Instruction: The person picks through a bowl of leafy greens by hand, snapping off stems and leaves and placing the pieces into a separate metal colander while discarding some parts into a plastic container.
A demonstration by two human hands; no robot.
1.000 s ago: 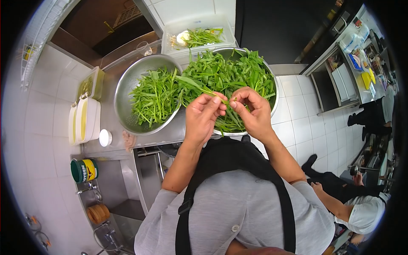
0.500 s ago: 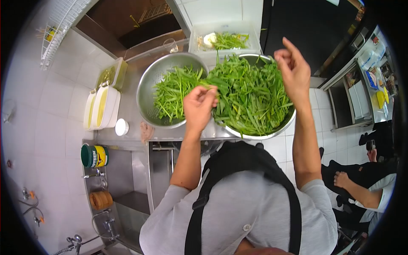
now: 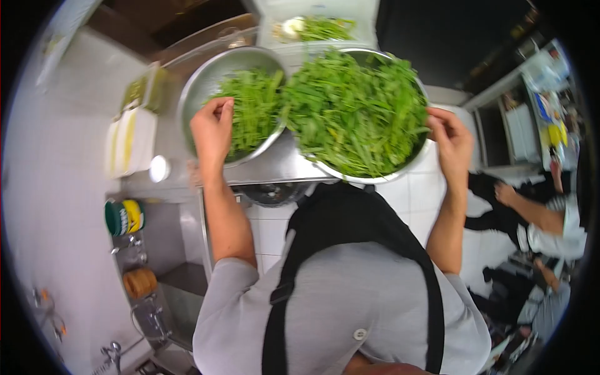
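Observation:
My left hand [image 3: 212, 128] is over the left side of a metal colander [image 3: 194, 94], thumb and fingers pinched together; whatever they hold, if anything, does not show. Inside the colander lie trimmed green stems [image 3: 256, 103]. To its right, a large metal bowl [image 3: 400, 173] is heaped with leafy greens [image 3: 356, 112] that have long narrow leaves. At the bowl's right rim is my right hand [image 3: 453, 140], its bent fingertips closed at the edge of the leaves. Both hands look slightly blurred.
Behind the bowls stands a clear plastic bin [image 3: 369, 34] with green scraps and something white. White containers [image 3: 132, 140] and a small white cup [image 3: 160, 168] are at the left. A sink [image 3: 181, 231] lies below them. Co-workers [image 3: 537, 212] stand at the right.
My left hand has moved left, from between the bowls to over the colander. My right hand has come down from above the bowl to its right edge. The camera view has shifted.

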